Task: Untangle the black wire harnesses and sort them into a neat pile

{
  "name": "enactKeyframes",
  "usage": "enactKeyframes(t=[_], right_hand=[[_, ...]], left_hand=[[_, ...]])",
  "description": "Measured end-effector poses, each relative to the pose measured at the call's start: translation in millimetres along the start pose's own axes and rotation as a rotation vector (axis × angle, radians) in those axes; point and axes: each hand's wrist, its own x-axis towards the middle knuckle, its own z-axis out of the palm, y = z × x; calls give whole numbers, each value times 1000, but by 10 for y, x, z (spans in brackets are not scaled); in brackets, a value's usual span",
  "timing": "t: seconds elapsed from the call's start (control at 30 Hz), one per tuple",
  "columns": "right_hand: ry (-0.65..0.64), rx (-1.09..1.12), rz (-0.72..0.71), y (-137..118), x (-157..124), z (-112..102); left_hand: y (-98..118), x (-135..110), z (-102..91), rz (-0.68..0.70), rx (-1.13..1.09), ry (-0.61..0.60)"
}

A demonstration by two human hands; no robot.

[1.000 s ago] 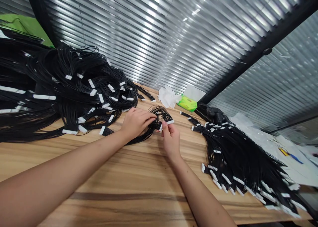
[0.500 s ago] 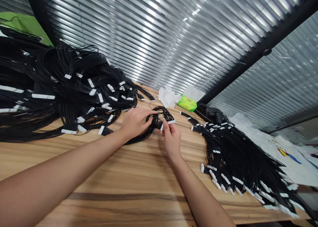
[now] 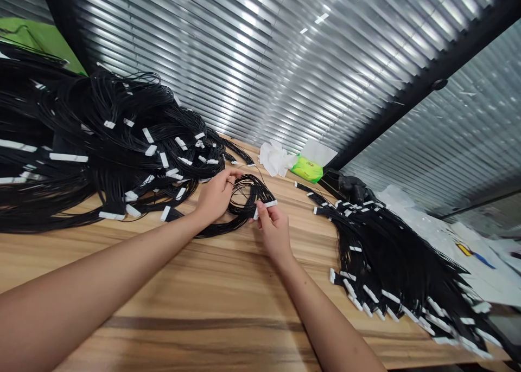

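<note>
A wire harness of thin black wires is bent into a loop above the wooden tabletop, with white connectors at its ends. My right hand is closed, thumb and fingers pinching the harness just at a white connector. On the loop's left side, my left hand is curled with its fingers around the wires at the top of the loop; part of its grip is hidden. Another white connector on a black wire end lies left of my left wrist.
A large heap of black wire harnesses covers the left side. More harnesses lie fanned out at right. Crumpled tissue and a green tissue pack sit at the back, before a corrugated metal wall.
My left hand has moved left and slightly up, and the wire loop looks wider and rounder. My right hand has shifted a little left with the connector.
</note>
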Motion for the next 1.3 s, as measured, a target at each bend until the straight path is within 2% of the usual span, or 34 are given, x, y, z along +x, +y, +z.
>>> enactKeyframes(t=[0.1,0.2,0.33,0.4,0.47,0.53,0.6,0.7,0.77,0.93,1.0,1.13,1.23,1.3], right_hand=[[-39,138,65,36,15,2],[-8,364,145,38,66,-15],[44,620,167,-21,154,-93],[-58,655,190,-49,172,-131],[-224,624,231,-55,165,-146],[-341,576,264,-39,145,-138],[-377,536,269,-5,134,-122],[-339,467,235,54,162,-126],[-307,389,192,89,206,-154],[-241,308,147,154,288,-208],[-200,317,142,188,279,-177],[-110,325,123,278,212,-25],[-93,325,105,318,174,82],[-95,324,96,317,170,119]], left_hand=[[-56,56,24,-60,-179,86],[-49,106,36,-160,-348,140],[38,132,14,-280,-665,11],[70,153,-22,-382,-883,-77],[71,196,-72,-505,-1078,-122],[46,252,-123,-569,-1174,-97],[8,298,-158,-589,-1202,-69],[-45,303,-151,-609,-1124,-94],[-73,263,-120,-559,-972,-80],[-98,172,-135,-160,-382,43],[-88,187,-190,-135,-262,11],[-41,215,-305,-136,-167,-116],[10,145,-381,-5,47,-144],[42,73,-413,157,188,-135]])
